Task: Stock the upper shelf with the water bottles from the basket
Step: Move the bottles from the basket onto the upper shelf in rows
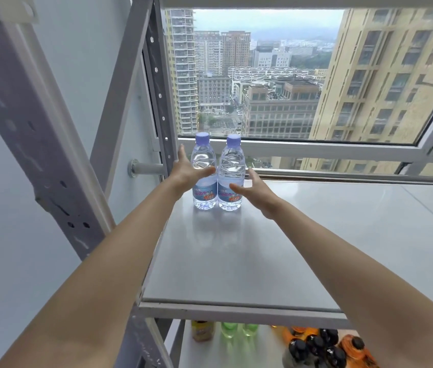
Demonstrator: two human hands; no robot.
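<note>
We see two water bottles point(216, 172) upright, touching, at the upper shelf's point(236, 261) 11 o'clock corner; left hand point(187, 172) and right hand point(256, 191) flank them, spread open, gripping nothing; placing step seems complete; next, fetch more from the basket, unseen here

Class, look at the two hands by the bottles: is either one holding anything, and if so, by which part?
Nothing is held. Both hands are open: the left hand beside the left bottle, the right hand beside the right bottle.
</note>
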